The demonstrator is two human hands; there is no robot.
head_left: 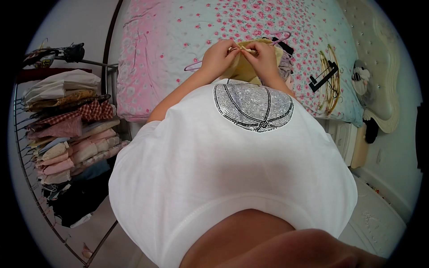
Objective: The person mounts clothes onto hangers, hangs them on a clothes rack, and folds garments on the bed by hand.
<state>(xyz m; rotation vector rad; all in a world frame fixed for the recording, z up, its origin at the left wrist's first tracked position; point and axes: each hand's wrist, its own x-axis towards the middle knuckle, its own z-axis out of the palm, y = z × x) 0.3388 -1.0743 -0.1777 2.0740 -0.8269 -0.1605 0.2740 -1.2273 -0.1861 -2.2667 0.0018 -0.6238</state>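
Note:
My left hand [218, 58] and my right hand [262, 57] are close together over the bed, fingers pinched on the top edge of a yellow garment [243, 70]. A narrow pale strip of it shows between the fingertips. The lower part of the cloth hangs out of sight behind my shirt. A pinkish-purple hanger [193, 67] sticks out left of my left wrist, and a similar hanger end shows beyond my right hand. I cannot tell whether both ends belong to one hanger. Dark and patterned clothes [284, 62] lie just right of my right hand.
The bed has a floral cover [250, 15]. Gold hangers [330, 80] and a black hanger [322, 77] lie on its right side, near a tufted headboard [380, 49]. At left, a metal rack [18, 129] holds many folded-looking hanging clothes [76, 134]. A white cabinet [344, 138] stands right.

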